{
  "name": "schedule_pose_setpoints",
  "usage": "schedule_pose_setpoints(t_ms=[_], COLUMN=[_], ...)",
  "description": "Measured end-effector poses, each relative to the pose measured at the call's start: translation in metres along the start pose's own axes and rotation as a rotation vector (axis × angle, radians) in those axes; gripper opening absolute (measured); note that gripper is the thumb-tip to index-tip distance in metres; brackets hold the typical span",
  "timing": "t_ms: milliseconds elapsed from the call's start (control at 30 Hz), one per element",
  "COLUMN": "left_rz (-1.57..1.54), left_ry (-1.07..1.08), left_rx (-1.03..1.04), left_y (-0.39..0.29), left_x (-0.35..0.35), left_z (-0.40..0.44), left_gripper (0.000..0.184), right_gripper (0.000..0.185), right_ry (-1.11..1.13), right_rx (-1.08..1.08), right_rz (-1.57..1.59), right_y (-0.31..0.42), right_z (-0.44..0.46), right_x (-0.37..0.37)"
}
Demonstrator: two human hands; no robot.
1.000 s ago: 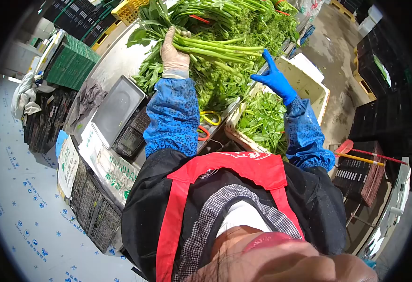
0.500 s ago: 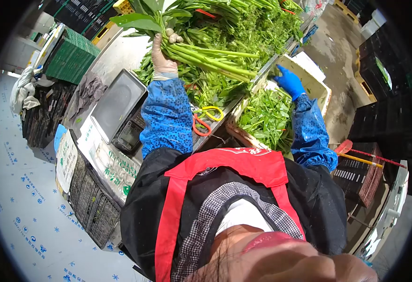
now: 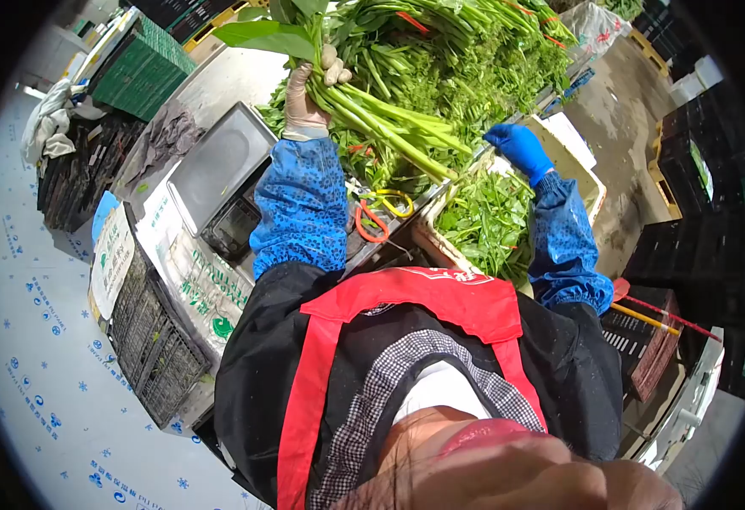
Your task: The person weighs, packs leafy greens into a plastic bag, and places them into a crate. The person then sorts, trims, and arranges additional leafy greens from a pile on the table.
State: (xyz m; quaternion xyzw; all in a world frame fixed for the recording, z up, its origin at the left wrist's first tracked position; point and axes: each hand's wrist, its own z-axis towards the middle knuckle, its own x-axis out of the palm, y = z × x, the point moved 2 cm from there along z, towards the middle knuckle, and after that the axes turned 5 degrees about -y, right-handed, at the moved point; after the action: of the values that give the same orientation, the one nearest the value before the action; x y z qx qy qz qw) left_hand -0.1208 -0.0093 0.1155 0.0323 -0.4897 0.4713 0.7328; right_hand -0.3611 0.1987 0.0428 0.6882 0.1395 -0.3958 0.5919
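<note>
Close to the body, scissors point(image 3: 374, 239) lie by the table point(image 3: 249, 81) edge, handles toward the person, probably for easy reach, beside a pale box point(image 3: 440, 248) of leaves point(image 3: 487, 212). Over the table, the left hand point(image 3: 304, 106) wraps round a bunch of greens point(image 3: 389, 127) near its leafy end, seemingly leaving the stalk ends free; whether the right hand point(image 3: 521, 151), by the box, grips anything, I cannot tell. Long, smooth, bright-green stalks carry broad leaves, with a dense heap point(image 3: 474, 59) beyond.

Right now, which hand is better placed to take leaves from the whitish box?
Probably the right hand: it is right beside the leaves in the box. The left hand is farther off, gripping green stems.
</note>
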Motion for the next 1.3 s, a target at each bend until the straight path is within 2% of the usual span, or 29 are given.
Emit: schedule_pose_setpoints(t_ms=[67,133,167,233,267,367,400,433,500,533,567,600,633,700,733,833,900,967,1000,1067,1100,1133,1200,1233,1267,1300], left_rz=[0.038,0.147,0.201,0.185,0.171,0.143,0.208,0.276,0.665,0.793,0.922,0.917,1.271,1.979,1.978,2.644,2.582,2.47,2.469,2.576,2.575,2.611,2.679,2.677,2.79,2.877], left_ry=[-0.008,-0.109,-0.157,-0.206,-0.273,-0.424,-0.463,-0.502,-0.667,-0.696,-0.723,-0.722,-0.704,-0.623,-0.628,-0.634,-0.834,-0.899,-0.901,-0.957,-0.959,-0.974,-1.004,-1.007,-0.994,-0.972], left_rx=[0.025,0.023,0.022,0.006,-0.016,-0.016,-0.016,-0.013,0.029,0.008,-0.014,-0.01,0.038,0.138,0.138,-0.065,-0.453,-0.678,-0.678,-0.856,-0.861,-0.894,-0.969,-0.977,-0.699,-0.41], left_y=[-0.006,0.006,0.007,0.001,-0.002,-0.035,-0.058,-0.082,-0.124,-0.148,-0.17,-0.181,-0.19,-0.209,-0.22,-0.235,-0.223,-0.214,-0.209,-0.195,-0.19,-0.189,-0.186,-0.186,-0.187,-0.188], left_x=[0.002,0.009,0.011,0.008,0.004,0.001,-0.013,-0.028,-0.01,-0.025,-0.04,-0.047,-0.05,-0.058,-0.078,-0.176,-0.185,-0.213,-0.213,-0.211,-0.203,-0.194,-0.17,-0.165,-0.159,-0.151], left_z=[0.001,0.003,0.003,0.002,0.001,0.0,-0.002,-0.003,-0.009,-0.009,-0.009,-0.008,-0.007,-0.008,-0.016,-0.049,-0.079,-0.111,-0.122,-0.138,-0.135,-0.131,-0.122,-0.117,-0.107,-0.094], left_gripper=[0.031,0.029,0.029,0.028,0.028,0.026,0.024,0.022,0.022,0.027,0.031,0.031,0.033,0.037,0.037,0.046,0.056,0.067,0.067,0.075,0.075,0.078,0.083,0.083,0.082,0.081], right_gripper=[0.028,0.022,0.022,0.028,0.028,0.027,0.027,0.028,0.033,0.036,0.041,0.046,0.046,0.064,0.064,0.082,0.084,0.089,0.089,0.086,0.085,0.085,0.086,0.087,0.087,0.075], right_ry=[-0.089,-0.281,-0.291,-0.008,-0.024,0.322,0.312,0.228,0.031,-0.081,-0.204,-0.326,-0.325,-0.35,-0.347,-0.225,-0.221,-0.214,-0.214,-0.337,-0.397,-0.394,-0.204,-0.109,-0.105,-0.144], right_rx=[-0.055,-0.324,-0.333,-0.487,-0.492,-0.225,-0.222,-0.204,-0.145,-0.104,-0.189,-0.274,-0.276,-0.29,-0.292,-0.16,-0.177,-0.201,-0.203,-0.364,-0.445,-0.449,-0.279,-0.192,-0.194,-0.228], right_rz=[-0.018,0.365,0.359,-0.293,-0.301,-0.589,-0.599,-0.406,-0.031,0.149,0.088,0.028,0.024,-0.239,-0.241,-0.526,-0.587,-0.703,-0.703,-0.838,-0.902,-0.902,-0.861,-0.835,-0.833,-0.734], right_y=[0.021,0.089,0.1,0.114,0.109,0.076,0.067,0.06,0.074,0.087,0.086,0.086,0.087,0.091,0.093,0.107,0.117,0.122,0.119,0.116,0.117,0.118,0.128,0.129,0.127,0.123], right_z=[0.004,-0.007,-0.007,-0.004,0.001,0.021,0.025,0.032,0.042,0.048,0.063,0.083,0.1,0.13,0.141,0.17,0.176,0.178,0.18,0.182,0.181,0.183,0.186,0.187,0.19,0.197], right_x=[-0.001,0.003,0.008,0.024,0.019,-0.005,-0.021,-0.042,-0.076,-0.093,-0.104,-0.117,-0.122,-0.129,-0.128,-0.111,-0.094,-0.078,-0.074,-0.07,-0.068,-0.071,-0.082,-0.083,-0.083,-0.086])
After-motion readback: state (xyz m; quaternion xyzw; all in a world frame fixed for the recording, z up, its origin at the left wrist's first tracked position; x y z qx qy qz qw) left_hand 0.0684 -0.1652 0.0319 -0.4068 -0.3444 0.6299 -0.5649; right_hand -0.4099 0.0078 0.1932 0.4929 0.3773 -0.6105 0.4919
